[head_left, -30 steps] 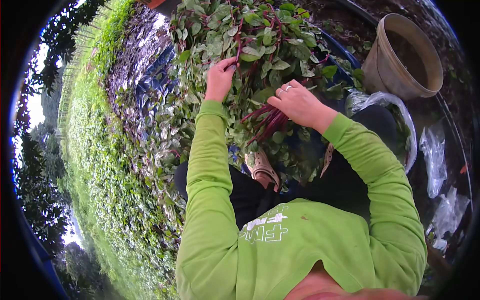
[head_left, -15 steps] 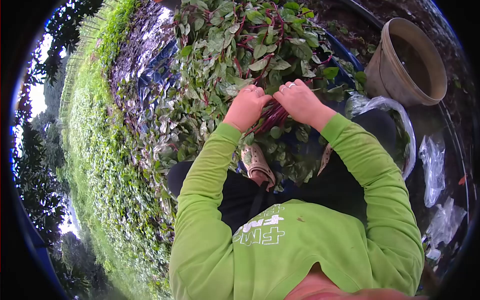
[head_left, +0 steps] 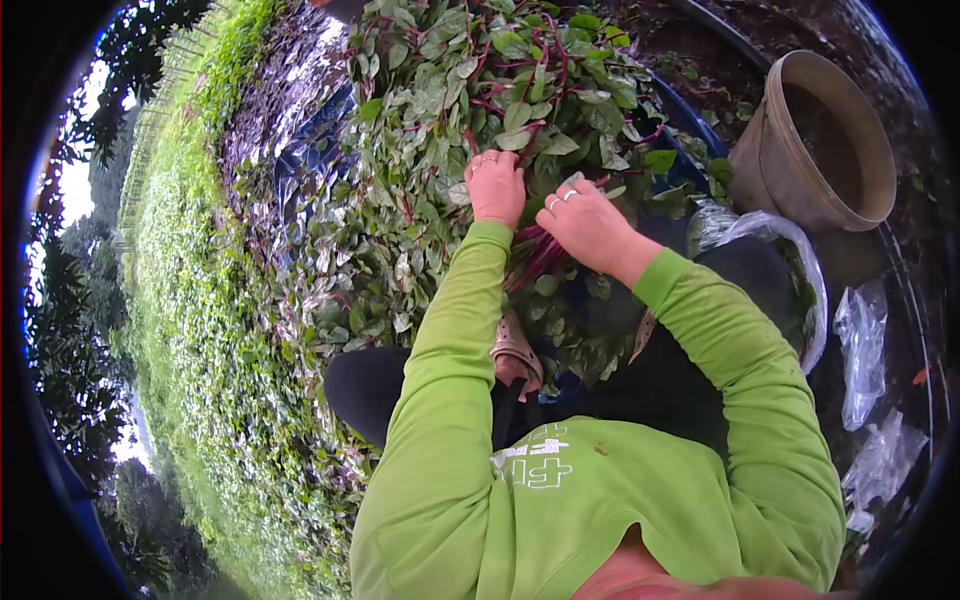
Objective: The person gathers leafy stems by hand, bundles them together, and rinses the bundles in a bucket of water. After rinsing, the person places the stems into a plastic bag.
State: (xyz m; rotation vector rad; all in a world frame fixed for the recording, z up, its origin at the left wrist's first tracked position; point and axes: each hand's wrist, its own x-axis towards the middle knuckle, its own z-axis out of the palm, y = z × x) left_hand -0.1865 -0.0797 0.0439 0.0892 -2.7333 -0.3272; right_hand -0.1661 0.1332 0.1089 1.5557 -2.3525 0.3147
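A big heap of leafy greens with red-purple stems (head_left: 520, 80) lies in front of me on a blue sheet (head_left: 325, 130). My left hand (head_left: 496, 187) is at the heap's near edge, its fingers bent down among the leaves; what they may hold is hidden. To its right, my right hand (head_left: 590, 223) is closed on a bunch of purple stems (head_left: 537, 255), whose cut ends point down toward me. More leaves hang below the bunch, between my feet.
A brown bucket (head_left: 830, 140) stands at the upper right. Beside my right knee is an open clear plastic bag (head_left: 800, 240) with greens in it. Crumpled clear bags (head_left: 862, 350) lie farther right. My shoe (head_left: 515, 350) shows below the hands. Dense green plants (head_left: 230, 340) fill the left.
My left hand has left the bunch and moved up and slightly left into the heap. The right hand stays at the stems, a little lower than before.
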